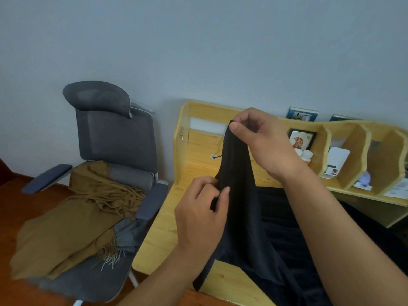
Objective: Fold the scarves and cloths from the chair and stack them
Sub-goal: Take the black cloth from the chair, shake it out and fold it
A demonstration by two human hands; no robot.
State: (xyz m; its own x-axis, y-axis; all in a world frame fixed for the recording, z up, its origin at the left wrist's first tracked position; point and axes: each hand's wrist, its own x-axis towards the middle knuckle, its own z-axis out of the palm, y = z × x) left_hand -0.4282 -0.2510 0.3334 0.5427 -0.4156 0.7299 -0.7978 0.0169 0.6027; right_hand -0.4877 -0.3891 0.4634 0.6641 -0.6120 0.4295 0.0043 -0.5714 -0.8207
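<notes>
Right hand (262,140) pinches the top corner of the black cloth (240,195) between thumb and forefinger, lifted above the table (163,219). Left hand (203,208) grips the same cloth lower down along its left edge, fingers curled into the fabric. Hands sit one above the other, close, cloth bunched into a narrow strip between them.

Rest of the black cloth trails down and right over the table, pooled and creased, partly under the right forearm. Not flat, no fold visible yet.

Step, my read: finding and straightening an edge before the first fold. Next move likely needs the hands spread apart along that edge to open the cloth out, then lay it flat.

Still on the chair (114,138): brown fringed scarf (72,221) draped across seat and off its front edge, grey cloth (130,233) half under it. Both unfolded. No stack anywhere in view, so task looks early.

Room: bare table strip on the left, near the chair armrest, and the front-left corner. Back is boxed in by the wooden shelf unit (353,151) with bottles and cards in its compartments; a wide swing back-right could knock those. Chair arm sits just beside the table's left edge.
</notes>
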